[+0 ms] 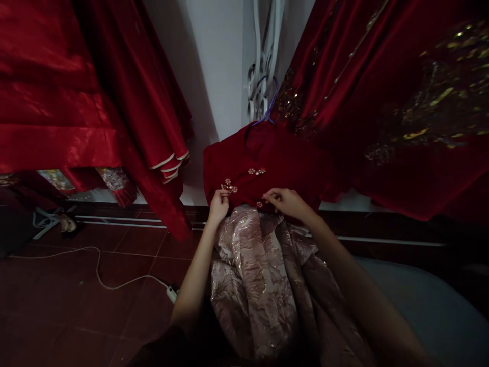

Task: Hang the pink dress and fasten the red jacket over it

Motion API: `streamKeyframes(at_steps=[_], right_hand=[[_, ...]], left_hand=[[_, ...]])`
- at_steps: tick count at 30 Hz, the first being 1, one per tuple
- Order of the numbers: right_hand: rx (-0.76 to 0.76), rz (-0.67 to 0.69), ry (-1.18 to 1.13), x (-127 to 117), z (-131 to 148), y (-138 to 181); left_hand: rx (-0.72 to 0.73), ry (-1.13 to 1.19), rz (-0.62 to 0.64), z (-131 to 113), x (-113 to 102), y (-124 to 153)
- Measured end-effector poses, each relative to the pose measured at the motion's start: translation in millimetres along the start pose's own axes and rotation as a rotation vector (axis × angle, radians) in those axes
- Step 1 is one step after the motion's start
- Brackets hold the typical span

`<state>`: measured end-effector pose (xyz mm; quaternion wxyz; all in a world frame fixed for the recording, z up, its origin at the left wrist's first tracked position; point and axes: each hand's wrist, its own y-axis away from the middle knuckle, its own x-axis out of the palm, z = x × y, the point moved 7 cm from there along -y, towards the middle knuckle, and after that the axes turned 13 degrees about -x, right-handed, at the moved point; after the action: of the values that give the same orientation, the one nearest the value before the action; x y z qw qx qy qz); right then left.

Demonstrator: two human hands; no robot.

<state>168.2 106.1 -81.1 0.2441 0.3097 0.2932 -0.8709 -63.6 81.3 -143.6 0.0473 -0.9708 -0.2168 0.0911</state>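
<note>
A dark red velvety top [225, 158] hangs from a purple hanger [270, 109] in front of me. Jewelled flower ornaments [256, 172] sit on its front. At the left side of the chest, the fingers of my left hand [219, 205] are pinched at the edge of a jewelled flower brooch [231, 187]. My right hand [284, 200] is closed in a pinch against the lower front, just beside a small flower ornament [260, 204]; what lies between its fingertips is too small to make out. Below the top falls a pinkish brocade skirt [260, 275].
Red satin garments [57, 76] hang at the left, and red garments with gold sequins [439, 102] at the right. A white scrolled metal frame [263, 51] rises behind the hanger. On the tiled floor runs a white cable [114, 286] with a plug-like end [171, 294]. A pale rounded surface [416, 290] lies at the right.
</note>
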Motion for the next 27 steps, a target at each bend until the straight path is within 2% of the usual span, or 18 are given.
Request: streamKeyframes(at_steps=[2,4,7,10,14,16,20,24,25,27], right_hand=[[-0.018,-0.031,0.145,3.1,-1.7,8.0],[-0.024,-0.026,0.188,16.9,-4.2,10.4],[0.008,0.042,0.176,40.9,-9.3,8.1],[0.067,0.111,0.164,52.2,-13.9,6.3],[0.096,0.167,0.157,49.6,-17.0,8.2],[0.093,0.171,0.123,45.5,-17.3,9.9],[0.096,0.162,0.070,37.4,-18.5,12.8],[0.135,0.134,-0.028,29.2,-25.7,15.7],[0.154,0.125,-0.072,26.8,-28.0,16.5],[0.187,0.084,-0.174,19.7,-30.2,17.1]], left_hand=[[-0.003,-0.136,-0.105,10.4,0.1,15.7],[-0.028,-0.242,-0.185,19.6,-0.3,32.0],[-0.038,-0.345,-0.183,26.2,2.0,48.0],[0.022,-0.470,-0.144,21.6,4.9,53.8],[0.090,-0.669,-0.311,6.5,-2.4,58.3],[0.126,-0.711,-0.351,0.1,-1.9,60.8],[0.184,-0.690,-0.319,-1.4,4.2,63.6],[0.152,-0.482,-0.171,3.8,0.5,60.9],[0.123,-0.427,-0.166,1.7,-4.8,59.8],[0.075,-0.329,-0.270,-11.2,-21.1,59.6]])
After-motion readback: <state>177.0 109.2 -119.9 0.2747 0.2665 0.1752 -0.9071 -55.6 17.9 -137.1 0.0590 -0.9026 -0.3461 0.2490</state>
